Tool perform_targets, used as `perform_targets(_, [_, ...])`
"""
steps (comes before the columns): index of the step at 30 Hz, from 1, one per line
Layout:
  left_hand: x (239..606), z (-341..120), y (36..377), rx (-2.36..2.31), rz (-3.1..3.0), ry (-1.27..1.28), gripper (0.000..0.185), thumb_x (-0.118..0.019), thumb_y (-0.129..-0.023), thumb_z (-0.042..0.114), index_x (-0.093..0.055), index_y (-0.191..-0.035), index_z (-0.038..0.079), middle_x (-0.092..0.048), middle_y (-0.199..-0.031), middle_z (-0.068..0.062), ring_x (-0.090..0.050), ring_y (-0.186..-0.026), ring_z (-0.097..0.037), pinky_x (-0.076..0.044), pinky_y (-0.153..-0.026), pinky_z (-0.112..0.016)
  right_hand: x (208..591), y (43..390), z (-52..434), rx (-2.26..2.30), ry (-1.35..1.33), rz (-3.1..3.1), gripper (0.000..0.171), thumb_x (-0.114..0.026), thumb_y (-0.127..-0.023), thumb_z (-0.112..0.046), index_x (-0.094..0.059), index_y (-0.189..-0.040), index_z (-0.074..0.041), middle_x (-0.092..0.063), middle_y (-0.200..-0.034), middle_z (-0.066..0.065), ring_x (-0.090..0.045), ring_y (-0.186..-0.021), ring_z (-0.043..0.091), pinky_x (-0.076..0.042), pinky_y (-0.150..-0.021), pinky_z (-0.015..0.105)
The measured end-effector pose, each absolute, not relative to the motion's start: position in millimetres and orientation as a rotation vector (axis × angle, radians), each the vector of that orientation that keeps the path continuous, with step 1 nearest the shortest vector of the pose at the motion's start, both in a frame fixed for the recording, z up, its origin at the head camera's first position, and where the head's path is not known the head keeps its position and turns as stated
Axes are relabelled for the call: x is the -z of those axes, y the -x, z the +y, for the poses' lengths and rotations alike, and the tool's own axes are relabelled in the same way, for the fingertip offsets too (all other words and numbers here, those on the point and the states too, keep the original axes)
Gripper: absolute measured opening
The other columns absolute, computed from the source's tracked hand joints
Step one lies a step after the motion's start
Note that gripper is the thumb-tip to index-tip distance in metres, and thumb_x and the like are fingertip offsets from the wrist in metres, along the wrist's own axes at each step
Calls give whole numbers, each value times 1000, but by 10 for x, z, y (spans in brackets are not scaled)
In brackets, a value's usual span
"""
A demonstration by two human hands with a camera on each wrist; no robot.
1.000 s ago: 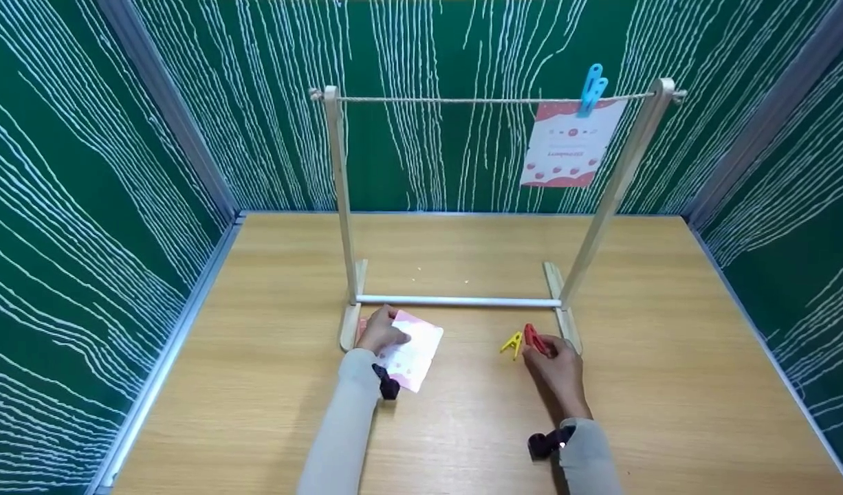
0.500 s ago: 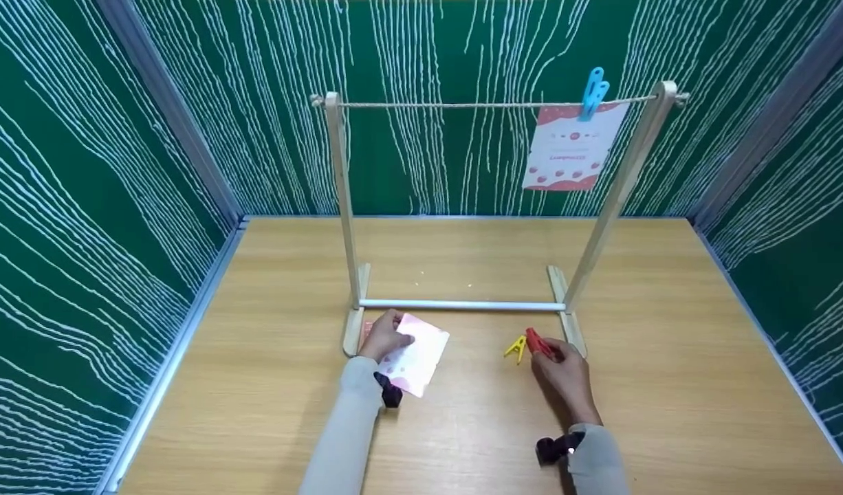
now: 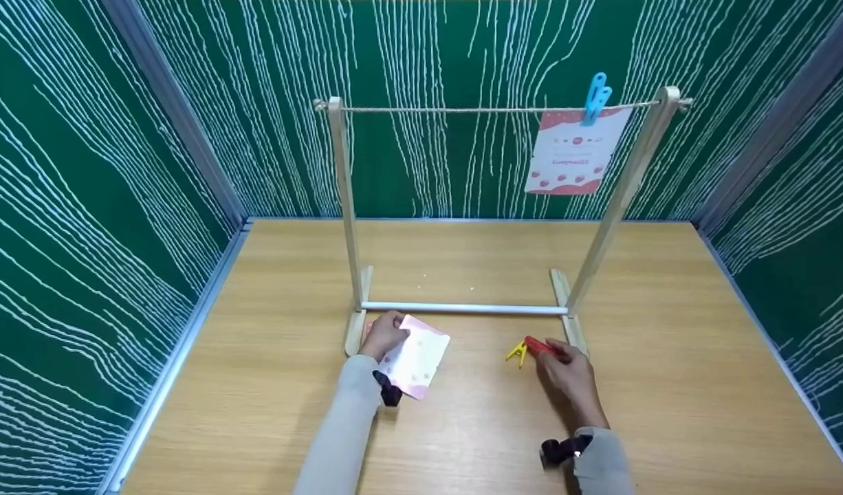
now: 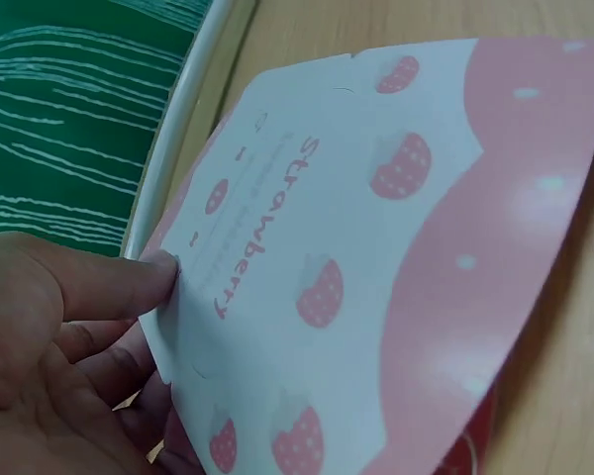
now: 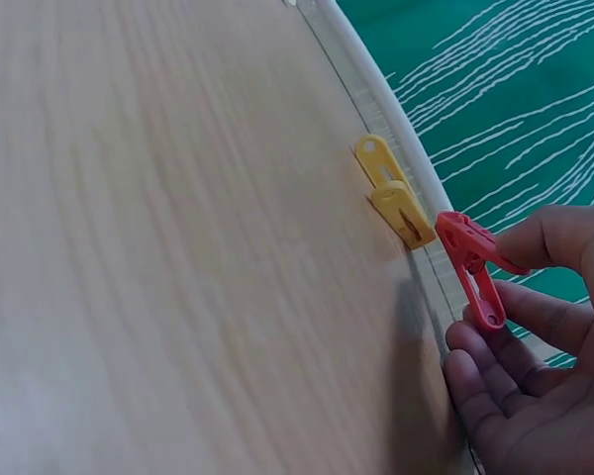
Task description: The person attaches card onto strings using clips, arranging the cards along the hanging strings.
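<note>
Now my right hand (image 3: 566, 371) has the small red plastic clothespin (image 5: 472, 265) pinched between thumb and forefinger, tipped lower than a second ago, seemingly just clear of the wooden tabletop (image 3: 669, 385); the yellow plastic clothespin (image 5: 393, 201) lies flat just beyond my fingertips. My left hand (image 3: 384, 335) keeps its thumb curled on the pink-and-white strawberry paper card (image 4: 376, 277), its near edge raised, so both pieces look ready to lift.

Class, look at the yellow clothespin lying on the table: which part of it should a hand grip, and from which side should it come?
Probably pinch the yellow clothespin by its handle end with the hole, coming from above. It lies flat on the table, its upper side free, and the right hand beside it already holds the red clothespin.
</note>
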State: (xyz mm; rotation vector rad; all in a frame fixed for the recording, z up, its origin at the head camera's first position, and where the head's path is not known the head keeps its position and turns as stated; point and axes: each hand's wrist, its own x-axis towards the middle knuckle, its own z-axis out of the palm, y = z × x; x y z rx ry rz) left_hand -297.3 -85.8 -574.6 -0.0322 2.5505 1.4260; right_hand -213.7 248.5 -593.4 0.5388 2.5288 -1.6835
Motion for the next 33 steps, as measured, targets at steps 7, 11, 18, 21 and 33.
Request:
perform_targets(7, [5726, -885, 3019, -1472, 2543, 46, 27, -60, -83, 0, -61, -110, -7, -64, -101, -15, -56, -86, -20, -48, -78, -31, 5852, 2100, 2526, 2004, -512, 2323, 49, -59, -94, -10, -44, -138, 7, -58, -119, 20, -56, -88, -2, -46, -79, 9])
perform_targets(11, [5701, -868, 3036, -1511, 2482, 84, 28, -59, -84, -1, -61, -111, -6, -63, -103, -15, -56, -89, -20, -48, -77, -29, 5764, 2096, 2548, 2169, -527, 2103, 54, -56, -94, -5, -35, -143, 4, -60, -106, 6, -66, -88, 7, -51, -87, 19])
perform_targets(18, [5601, -812, 3040, -1624, 2369, 70, 33, -59, -86, 0, -58, -118, -7, -63, -106, -17, -57, -91, -20, -49, -79, -29, 5665, 2163, 2563, 2223, -598, 1942, 64, -58, -87, 1, -33, -146, -2, -51, -116, 6, -63, -95, 14, -50, -96, 35])
perform_targets(21, [5528, -776, 3054, -1673, 2344, 68, 34, -59, -88, 0, -56, -120, -9, -64, -109, -20, -60, -94, -22, -50, -83, -30, 5609, 2183, 2570, 2256, -621, 1854, 63, -61, -90, -5, -33, -146, -6, -49, -122, 6, -60, -100, 16, -48, -99, 42])
perform_targets(33, [5216, -588, 3184, -1829, 2358, 38, 27, -60, -88, -2, -59, -114, -9, -65, -110, -22, -62, -100, -25, -51, -89, -30, 5289, 2343, 2560, 2109, -388, 2205, 56, -69, -89, -16, -46, -137, 3, -62, -102, -9, -60, -93, 1, -48, -90, 17])
